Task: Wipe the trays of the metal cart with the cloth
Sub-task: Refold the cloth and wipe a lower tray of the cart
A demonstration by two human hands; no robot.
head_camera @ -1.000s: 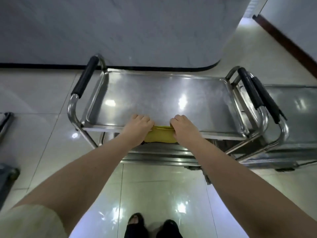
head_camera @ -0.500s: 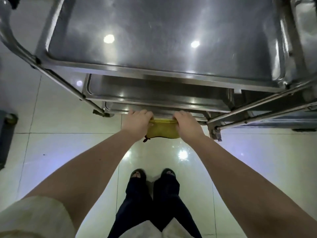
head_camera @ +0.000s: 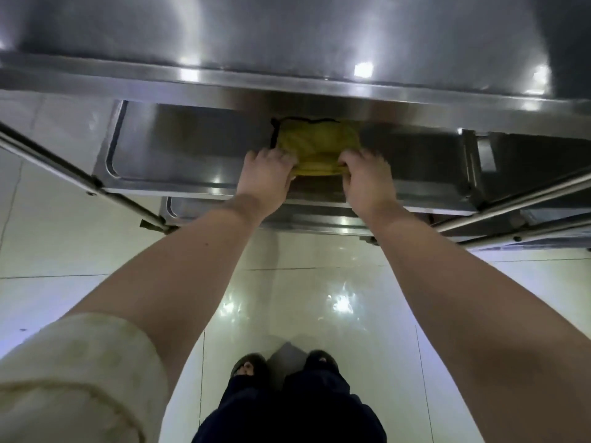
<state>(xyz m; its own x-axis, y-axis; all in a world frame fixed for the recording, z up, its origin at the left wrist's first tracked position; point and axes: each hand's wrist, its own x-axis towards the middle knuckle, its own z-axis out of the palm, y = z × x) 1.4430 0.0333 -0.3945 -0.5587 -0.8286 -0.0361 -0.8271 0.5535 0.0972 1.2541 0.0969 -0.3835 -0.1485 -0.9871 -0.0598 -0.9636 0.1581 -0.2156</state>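
A yellow cloth (head_camera: pixel 316 145) with a dark edge lies spread on the middle tray (head_camera: pixel 179 155) of the metal cart, partly under the top tray (head_camera: pixel 287 36). My left hand (head_camera: pixel 265 177) grips the cloth's near left edge, fingers curled over it. My right hand (head_camera: pixel 364 177) grips its near right edge the same way. Both hands reach in under the top tray's front rim (head_camera: pixel 287 84). The rim of a bottom tray (head_camera: pixel 198 212) shows below the middle one.
Slanted cart legs (head_camera: pixel 80 180) run down on the left and right (head_camera: pixel 511 212). A second cart's frame (head_camera: pixel 543 238) sits at the right. Glossy floor tiles (head_camera: pixel 303 298) lie below, with my feet (head_camera: pixel 281 366) close to the cart.
Both hands have carried the cloth from below the cart's front edge up onto the middle tray and pushed it inward. The camera has dropped closer to the cart.
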